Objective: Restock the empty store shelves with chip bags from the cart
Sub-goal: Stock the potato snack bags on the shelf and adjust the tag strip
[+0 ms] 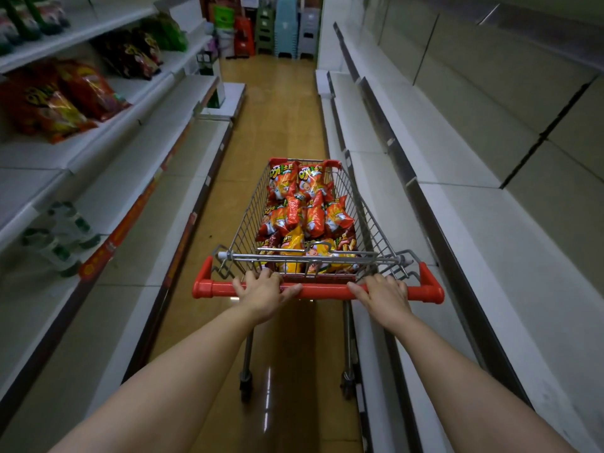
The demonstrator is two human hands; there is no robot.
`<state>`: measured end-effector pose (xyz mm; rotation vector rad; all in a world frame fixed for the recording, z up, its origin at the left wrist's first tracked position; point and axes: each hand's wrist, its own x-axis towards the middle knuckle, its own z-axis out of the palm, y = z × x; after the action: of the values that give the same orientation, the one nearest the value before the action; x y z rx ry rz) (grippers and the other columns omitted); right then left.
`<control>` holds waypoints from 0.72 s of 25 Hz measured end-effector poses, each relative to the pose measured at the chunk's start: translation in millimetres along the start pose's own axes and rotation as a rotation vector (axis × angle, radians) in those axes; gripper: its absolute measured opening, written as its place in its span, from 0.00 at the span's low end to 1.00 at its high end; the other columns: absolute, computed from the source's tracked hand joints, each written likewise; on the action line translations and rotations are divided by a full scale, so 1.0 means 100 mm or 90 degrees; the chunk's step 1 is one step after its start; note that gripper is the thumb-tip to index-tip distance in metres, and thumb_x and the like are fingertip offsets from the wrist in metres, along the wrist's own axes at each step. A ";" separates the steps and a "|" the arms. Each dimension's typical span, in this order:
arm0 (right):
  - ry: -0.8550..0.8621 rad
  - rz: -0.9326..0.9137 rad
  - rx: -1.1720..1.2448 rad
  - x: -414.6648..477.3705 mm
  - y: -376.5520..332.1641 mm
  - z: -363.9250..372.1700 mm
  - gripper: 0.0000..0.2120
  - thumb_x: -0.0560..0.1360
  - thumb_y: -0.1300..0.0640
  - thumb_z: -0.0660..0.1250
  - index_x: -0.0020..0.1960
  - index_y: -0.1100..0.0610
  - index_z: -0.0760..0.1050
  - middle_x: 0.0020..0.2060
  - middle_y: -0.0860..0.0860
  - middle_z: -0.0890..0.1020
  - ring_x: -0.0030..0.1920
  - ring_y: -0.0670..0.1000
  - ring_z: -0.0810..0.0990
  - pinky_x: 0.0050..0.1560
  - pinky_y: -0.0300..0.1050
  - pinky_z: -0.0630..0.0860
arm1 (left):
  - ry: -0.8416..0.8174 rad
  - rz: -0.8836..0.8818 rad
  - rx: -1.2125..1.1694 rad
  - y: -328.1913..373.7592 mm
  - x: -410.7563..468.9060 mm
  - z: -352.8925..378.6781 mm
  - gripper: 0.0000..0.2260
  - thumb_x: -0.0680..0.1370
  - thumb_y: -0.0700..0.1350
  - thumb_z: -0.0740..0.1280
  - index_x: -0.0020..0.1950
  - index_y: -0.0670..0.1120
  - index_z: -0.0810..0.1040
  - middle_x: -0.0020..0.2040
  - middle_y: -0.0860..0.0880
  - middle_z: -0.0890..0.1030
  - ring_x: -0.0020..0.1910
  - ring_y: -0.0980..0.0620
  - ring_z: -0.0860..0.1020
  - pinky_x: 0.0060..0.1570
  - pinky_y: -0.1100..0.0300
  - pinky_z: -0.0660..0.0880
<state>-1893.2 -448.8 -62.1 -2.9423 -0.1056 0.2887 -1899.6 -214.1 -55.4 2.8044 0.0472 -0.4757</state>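
Both hands curl round the cart handle (323, 291), left hand (263, 291) apart from right hand (384, 294). Push evenly, halting where bare shelves (457, 158) lie beside the right hand.

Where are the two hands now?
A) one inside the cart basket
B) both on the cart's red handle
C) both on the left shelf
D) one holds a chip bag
B: the left hand and the right hand both grip the red handle, while the chip bags lie untouched in the cart.
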 end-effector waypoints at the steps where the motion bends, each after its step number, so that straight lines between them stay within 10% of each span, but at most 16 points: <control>1: -0.004 0.006 0.004 0.13 -0.01 -0.04 0.23 0.79 0.38 0.47 0.56 0.52 0.73 0.55 0.50 0.75 0.60 0.52 0.69 0.65 0.50 0.59 | -0.003 0.001 0.004 0.01 0.13 -0.06 0.26 0.77 0.66 0.51 0.63 0.49 0.72 0.67 0.47 0.68 0.70 0.42 0.61 0.71 0.39 0.48; 18: -0.023 0.016 0.003 1.82 -0.02 -0.43 0.20 0.79 0.38 0.48 0.52 0.52 0.71 0.54 0.50 0.74 0.58 0.52 0.69 0.63 0.49 0.59 | -0.050 -0.032 0.035 0.13 1.78 -0.71 0.31 0.77 0.67 0.50 0.71 0.48 0.67 0.71 0.45 0.64 0.72 0.40 0.59 0.71 0.38 0.49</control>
<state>-1706.8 -438.4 -54.0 -2.9358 -0.0733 0.3447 -1707.9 -208.6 -45.7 2.8411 0.0889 -0.6064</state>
